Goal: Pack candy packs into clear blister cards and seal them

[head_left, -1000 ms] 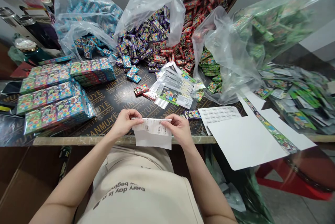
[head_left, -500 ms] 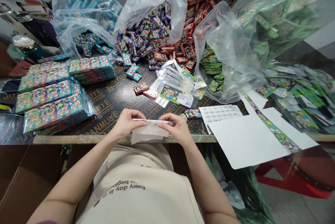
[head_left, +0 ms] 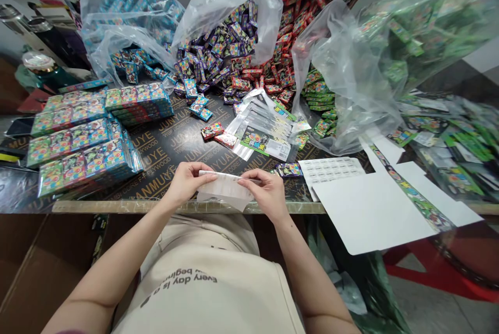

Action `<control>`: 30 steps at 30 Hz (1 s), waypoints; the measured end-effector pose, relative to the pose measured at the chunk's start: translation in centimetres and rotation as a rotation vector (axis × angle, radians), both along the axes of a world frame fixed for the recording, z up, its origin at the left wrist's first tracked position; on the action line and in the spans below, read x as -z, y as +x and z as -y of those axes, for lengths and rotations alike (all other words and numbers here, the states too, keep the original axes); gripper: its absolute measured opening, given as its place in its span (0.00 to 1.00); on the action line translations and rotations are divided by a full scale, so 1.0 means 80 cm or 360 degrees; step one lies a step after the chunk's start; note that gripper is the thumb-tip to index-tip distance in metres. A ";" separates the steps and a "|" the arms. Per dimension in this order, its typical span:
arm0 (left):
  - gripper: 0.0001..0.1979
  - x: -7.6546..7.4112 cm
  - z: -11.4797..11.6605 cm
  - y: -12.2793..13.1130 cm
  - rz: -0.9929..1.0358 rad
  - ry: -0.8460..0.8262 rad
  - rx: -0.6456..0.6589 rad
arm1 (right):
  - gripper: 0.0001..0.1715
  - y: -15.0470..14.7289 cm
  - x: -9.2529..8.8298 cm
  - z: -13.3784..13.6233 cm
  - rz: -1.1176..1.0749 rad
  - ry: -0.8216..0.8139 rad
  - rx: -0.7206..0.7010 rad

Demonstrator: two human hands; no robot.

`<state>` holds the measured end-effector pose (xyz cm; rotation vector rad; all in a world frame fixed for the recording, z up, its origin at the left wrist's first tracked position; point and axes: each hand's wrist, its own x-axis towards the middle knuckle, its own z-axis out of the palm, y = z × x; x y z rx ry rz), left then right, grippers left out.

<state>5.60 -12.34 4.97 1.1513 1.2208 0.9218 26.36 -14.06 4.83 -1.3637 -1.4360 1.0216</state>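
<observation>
Between my two hands a small white translucent sheet (head_left: 224, 192), perhaps backing paper, is stretched over the near edge of the table. My left hand (head_left: 187, 183) pinches its upper left corner, and my right hand (head_left: 267, 191) grips the upper right side between thumb and fingers. The sheet's lower part hangs loose. Just beyond the hands lie printed clear packets (head_left: 265, 139) in a fanned stack, with a red small box (head_left: 212, 131) beside them. Close to my right hand sits a purple small box (head_left: 289, 169), and right of it a sheet of printed labels (head_left: 331, 170).
Stacked wrapped packs (head_left: 83, 159) stand at the left. Plastic bags of blue boxes (head_left: 132, 11), purple boxes (head_left: 218, 48) and green boxes (head_left: 413, 32) line the back, with red boxes (head_left: 286, 55) heaped between. White card (head_left: 366, 214) overhangs the table's front edge at right.
Both hands still hold the white sheet. Its upper edge has unrolled or tilted so more of its face shows, and my right hand has shifted slightly right.
</observation>
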 end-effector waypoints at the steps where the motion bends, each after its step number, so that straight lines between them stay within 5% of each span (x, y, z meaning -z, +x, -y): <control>1: 0.12 -0.001 0.000 0.000 -0.0001 0.0005 -0.0040 | 0.07 0.001 0.001 0.001 0.0008 0.0001 0.0009; 6: 0.13 -0.007 0.002 0.003 0.0039 -0.0001 -0.0153 | 0.09 0.006 0.000 0.001 0.0141 0.0061 0.0022; 14: 0.09 -0.006 0.010 0.011 -0.0138 0.0215 -0.0099 | 0.05 0.003 -0.012 -0.013 0.0746 0.0441 -0.0420; 25: 0.14 -0.010 0.007 0.001 -0.0278 0.0227 -0.0077 | 0.12 0.009 -0.021 -0.019 0.0644 0.0316 -0.0468; 30: 0.16 -0.007 0.009 0.011 -0.0257 0.0234 -0.0071 | 0.06 0.003 -0.023 -0.021 0.0789 0.0445 -0.0485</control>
